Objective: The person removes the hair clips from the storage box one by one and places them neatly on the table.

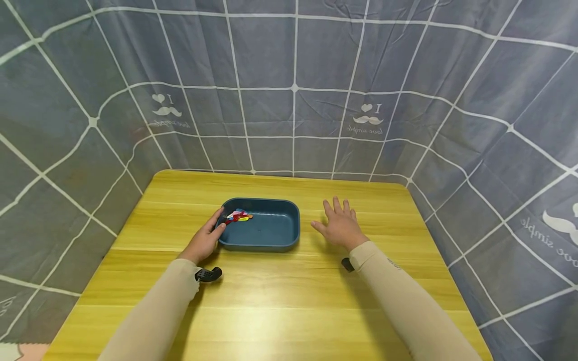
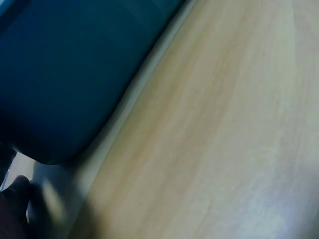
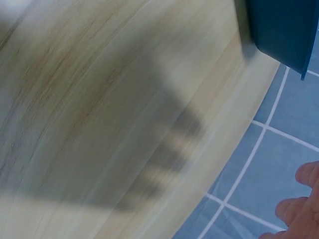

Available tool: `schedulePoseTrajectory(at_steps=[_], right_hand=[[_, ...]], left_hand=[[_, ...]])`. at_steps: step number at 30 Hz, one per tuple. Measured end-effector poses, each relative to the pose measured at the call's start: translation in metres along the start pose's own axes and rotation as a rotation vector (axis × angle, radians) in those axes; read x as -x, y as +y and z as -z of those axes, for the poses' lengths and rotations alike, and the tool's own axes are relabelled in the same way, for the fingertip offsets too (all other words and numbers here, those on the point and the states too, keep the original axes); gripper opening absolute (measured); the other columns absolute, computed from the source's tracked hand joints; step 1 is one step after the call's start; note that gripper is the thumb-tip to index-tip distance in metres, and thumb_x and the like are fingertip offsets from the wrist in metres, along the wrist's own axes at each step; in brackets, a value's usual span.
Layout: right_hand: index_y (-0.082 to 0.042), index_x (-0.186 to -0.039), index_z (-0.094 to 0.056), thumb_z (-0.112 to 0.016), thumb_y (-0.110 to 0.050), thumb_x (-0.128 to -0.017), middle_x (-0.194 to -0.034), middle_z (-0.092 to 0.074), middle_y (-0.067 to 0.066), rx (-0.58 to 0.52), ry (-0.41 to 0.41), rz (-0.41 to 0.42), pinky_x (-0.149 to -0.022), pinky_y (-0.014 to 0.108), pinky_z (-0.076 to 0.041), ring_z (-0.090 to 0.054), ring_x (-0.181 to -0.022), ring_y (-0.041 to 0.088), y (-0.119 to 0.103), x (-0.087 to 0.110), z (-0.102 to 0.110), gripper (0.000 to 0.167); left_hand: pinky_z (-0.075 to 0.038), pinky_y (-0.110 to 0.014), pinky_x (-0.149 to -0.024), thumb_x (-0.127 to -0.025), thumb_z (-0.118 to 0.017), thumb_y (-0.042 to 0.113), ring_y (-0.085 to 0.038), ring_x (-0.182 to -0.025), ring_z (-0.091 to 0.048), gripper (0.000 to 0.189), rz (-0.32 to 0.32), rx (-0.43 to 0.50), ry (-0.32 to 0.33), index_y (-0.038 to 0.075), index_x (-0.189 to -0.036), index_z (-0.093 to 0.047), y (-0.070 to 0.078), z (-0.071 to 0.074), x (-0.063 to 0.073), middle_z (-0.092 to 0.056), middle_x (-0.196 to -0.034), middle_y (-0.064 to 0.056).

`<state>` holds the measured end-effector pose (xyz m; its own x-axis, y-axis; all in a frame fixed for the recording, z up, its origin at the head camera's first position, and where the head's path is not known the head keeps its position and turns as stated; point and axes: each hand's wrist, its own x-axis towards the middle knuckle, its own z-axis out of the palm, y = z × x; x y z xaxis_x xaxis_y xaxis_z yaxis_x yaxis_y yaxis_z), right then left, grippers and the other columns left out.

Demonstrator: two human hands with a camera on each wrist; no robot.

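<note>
A dark blue rectangular plastic tub (image 1: 259, 234) sits on the wooden table. My left hand (image 1: 204, 241) grips the tub's left end, its thumb at the rim and its fingers along the outer side. Inside, near that end, lies a small pile of colourful slim pieces (image 1: 239, 216) in red, yellow, blue and pink, too small to name. To the right of the tub, my right hand (image 1: 340, 226) is held with its fingers spread and nothing in it. In the right wrist view its fingertips (image 3: 294, 209) show at the lower right, apart from the tub (image 3: 286, 30).
The yellow wood-grain table (image 1: 257, 311) has rounded far corners. A grey curtain (image 1: 271, 110) with white grid lines surrounds its back and sides. Black wrist straps (image 1: 208, 274) sit at both sleeve cuffs. The right hand's shadow (image 3: 164, 139) falls on the tabletop.
</note>
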<state>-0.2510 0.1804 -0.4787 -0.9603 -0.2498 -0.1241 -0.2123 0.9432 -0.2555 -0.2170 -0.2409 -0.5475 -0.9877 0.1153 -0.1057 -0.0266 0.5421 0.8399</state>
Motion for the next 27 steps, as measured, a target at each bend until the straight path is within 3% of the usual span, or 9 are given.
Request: schedulePoseTrajectory(at_steps=[8, 13, 27], right_hand=[[-0.007, -0.168, -0.022, -0.047, -0.063, -0.105, -0.174, -0.012, 0.028, 0.008, 0.019, 0.022, -0.127, 0.072, -0.017, -0.008, -0.159, 0.058, -0.007, -0.003, -0.002, 0.088], [-0.004, -0.167, -0.026, -0.051, -0.053, -0.108, -0.173, -0.017, 0.028, -0.016, 0.043, 0.063, -0.127, 0.070, -0.019, -0.013, -0.158, 0.057, -0.020, -0.008, 0.002, 0.080], [-0.008, -0.158, -0.048, -0.057, -0.029, -0.109, -0.160, -0.052, 0.015, -0.024, 0.074, 0.235, -0.124, 0.046, -0.041, -0.049, -0.150, 0.031, -0.100, -0.036, 0.005, 0.054]], left_hand=[[-0.011, -0.068, -0.129, -0.115, -0.040, 0.037, -0.044, -0.163, -0.011, 0.061, 0.039, 0.095, 0.007, 0.040, -0.170, -0.013, -0.004, -0.005, -0.001, -0.010, -0.178, -0.011], [-0.010, -0.067, -0.130, -0.114, -0.041, 0.037, -0.042, -0.164, -0.009, 0.062, 0.041, 0.110, 0.018, 0.041, -0.169, -0.014, -0.003, -0.007, -0.004, -0.009, -0.179, -0.009], [-0.012, -0.063, -0.131, -0.113, -0.043, 0.031, -0.040, -0.164, -0.013, 0.061, 0.025, 0.140, 0.052, 0.036, -0.169, -0.020, -0.007, -0.011, -0.004, -0.015, -0.178, -0.009]])
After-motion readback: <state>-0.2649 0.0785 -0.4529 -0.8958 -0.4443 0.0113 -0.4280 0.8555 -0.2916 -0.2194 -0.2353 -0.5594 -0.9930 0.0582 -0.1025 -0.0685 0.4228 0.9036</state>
